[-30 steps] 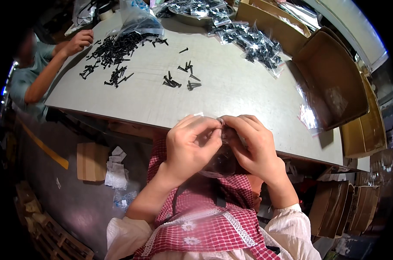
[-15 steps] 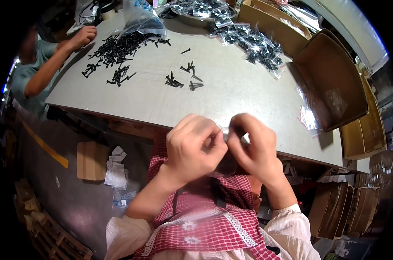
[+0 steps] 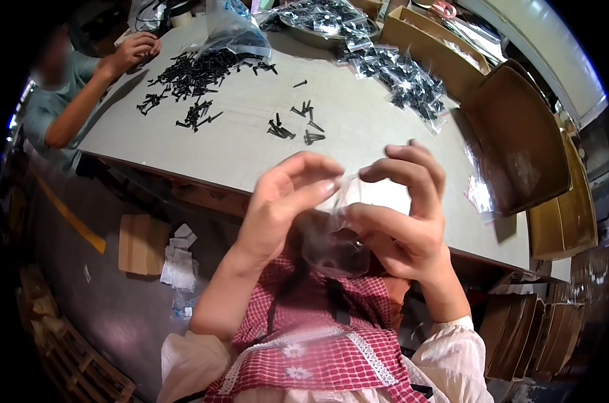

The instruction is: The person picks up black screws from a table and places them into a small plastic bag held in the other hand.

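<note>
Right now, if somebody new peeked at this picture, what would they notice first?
First, the two hands up close: the left hand and right hand pinch a small clear plastic bag with dark screws in it, above a red checked apron. Behind them, black screws lie scattered on the far left of the pale table, where another person's hand reaches. Filled bags pile at the far right.

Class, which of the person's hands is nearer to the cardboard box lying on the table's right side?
Right. The right hand is closer to the cardboard box; the left hand is farther, beyond the small clear bag.
</note>
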{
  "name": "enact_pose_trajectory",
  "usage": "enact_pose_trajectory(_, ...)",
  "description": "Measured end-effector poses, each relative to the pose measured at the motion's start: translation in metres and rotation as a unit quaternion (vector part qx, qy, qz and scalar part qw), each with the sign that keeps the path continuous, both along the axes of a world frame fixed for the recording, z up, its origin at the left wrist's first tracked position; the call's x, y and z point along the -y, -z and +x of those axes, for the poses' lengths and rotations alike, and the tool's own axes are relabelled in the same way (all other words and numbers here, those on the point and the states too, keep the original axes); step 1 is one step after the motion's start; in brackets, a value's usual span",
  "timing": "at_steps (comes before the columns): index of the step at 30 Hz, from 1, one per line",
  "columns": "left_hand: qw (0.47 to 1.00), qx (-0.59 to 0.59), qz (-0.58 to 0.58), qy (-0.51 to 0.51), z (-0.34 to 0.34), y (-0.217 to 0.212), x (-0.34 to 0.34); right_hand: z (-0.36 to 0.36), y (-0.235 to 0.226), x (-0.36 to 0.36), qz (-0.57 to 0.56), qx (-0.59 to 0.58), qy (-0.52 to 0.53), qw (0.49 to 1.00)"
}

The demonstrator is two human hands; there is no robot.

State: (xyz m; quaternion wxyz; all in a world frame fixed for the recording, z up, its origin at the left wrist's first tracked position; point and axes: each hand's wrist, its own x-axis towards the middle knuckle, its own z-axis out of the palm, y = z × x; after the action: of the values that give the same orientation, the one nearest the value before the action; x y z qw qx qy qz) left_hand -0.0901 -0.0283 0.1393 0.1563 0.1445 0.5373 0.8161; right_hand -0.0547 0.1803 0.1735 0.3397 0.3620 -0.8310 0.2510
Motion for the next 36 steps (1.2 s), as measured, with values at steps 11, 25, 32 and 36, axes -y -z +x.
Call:
enact_pose_trajectory(11,0.994,-0.018,-0.019,-0.109,-0.011,0.0,0.023,-0.016,-0.001,-0.013,0.034,0.259,-0.055,0.964)
enact_pose_trajectory(25,0.713,-0.478,-0.429,-0.282,-0.003,0.036,0.033,-0.03,-0.008,0.031,0.195,0.175,-0.167,0.951)
enact_pose_trajectory(32,0.789,-0.306,-0.451,-0.284,0.029,0.044,0.066,-0.117,0.016,0.012,0.056,0.246,0.031,0.967)
enact_pose_trajectory(36,0.84,-0.234,-0.459,-0.168,0.053,0.081,0.064,-0.128,0.028,0.016,0.099,0.211,0.04,0.972)
